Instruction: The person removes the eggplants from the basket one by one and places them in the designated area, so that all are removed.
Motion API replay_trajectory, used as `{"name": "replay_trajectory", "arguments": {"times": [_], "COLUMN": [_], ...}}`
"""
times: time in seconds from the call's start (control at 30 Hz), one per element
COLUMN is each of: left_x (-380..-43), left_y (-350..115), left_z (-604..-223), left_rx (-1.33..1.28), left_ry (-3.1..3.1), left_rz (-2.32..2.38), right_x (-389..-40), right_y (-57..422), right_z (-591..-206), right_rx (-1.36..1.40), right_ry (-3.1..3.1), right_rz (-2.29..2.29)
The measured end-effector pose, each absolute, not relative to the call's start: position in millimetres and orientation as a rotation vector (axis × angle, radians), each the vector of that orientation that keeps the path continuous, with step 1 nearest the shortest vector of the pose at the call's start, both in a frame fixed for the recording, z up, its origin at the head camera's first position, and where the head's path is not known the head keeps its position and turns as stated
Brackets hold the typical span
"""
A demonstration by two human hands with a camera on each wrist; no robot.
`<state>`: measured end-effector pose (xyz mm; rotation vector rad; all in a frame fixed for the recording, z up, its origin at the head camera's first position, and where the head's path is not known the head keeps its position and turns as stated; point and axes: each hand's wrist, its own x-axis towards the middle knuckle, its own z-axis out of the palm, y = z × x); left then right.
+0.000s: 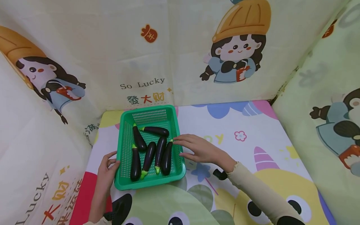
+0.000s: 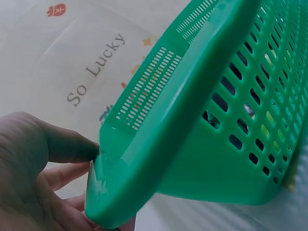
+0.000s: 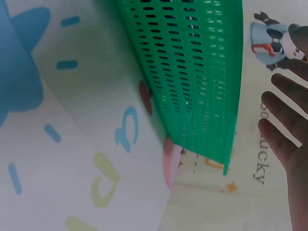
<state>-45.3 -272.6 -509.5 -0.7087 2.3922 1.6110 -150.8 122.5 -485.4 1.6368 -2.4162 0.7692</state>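
Note:
A green plastic basket [image 1: 149, 185] with slotted walls stands on the table, and several dark purple eggplants [image 1: 167, 158] with bright green stems lie inside it. My left hand [image 1: 106, 170] pinches the basket's left rim; in the left wrist view its thumb [image 2: 72, 146] lies against the rim, with other fingers on the outer side. On the other side, my right hand [image 1: 198, 148] hovers at the right rim, fingers extended toward the rightmost eggplant and holding nothing. The right wrist view shows these fingers spread beside the basket wall [image 3: 178, 72].
A colourful cartoon cloth [image 1: 219, 187] covers the table under the basket. Printed pale sheets [image 1: 185, 56] rise behind it and at both sides, and the basket's far end is near the back sheet. A black strap [image 1: 220, 174] shows at the right wrist.

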Motion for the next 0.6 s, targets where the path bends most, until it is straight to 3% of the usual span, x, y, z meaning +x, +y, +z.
{"name": "replay_trajectory", "arguments": {"times": [0.6], "left_x": [-46], "left_y": [-277], "left_z": [-506], "left_rx": [-0.709], "left_ry": [2.290], "left_rz": [1.717], "right_x": [-191], "right_y": [65], "right_z": [-473], "right_rx": [1.927], "right_ry": [-2.550], "right_rz": [0.553]}}
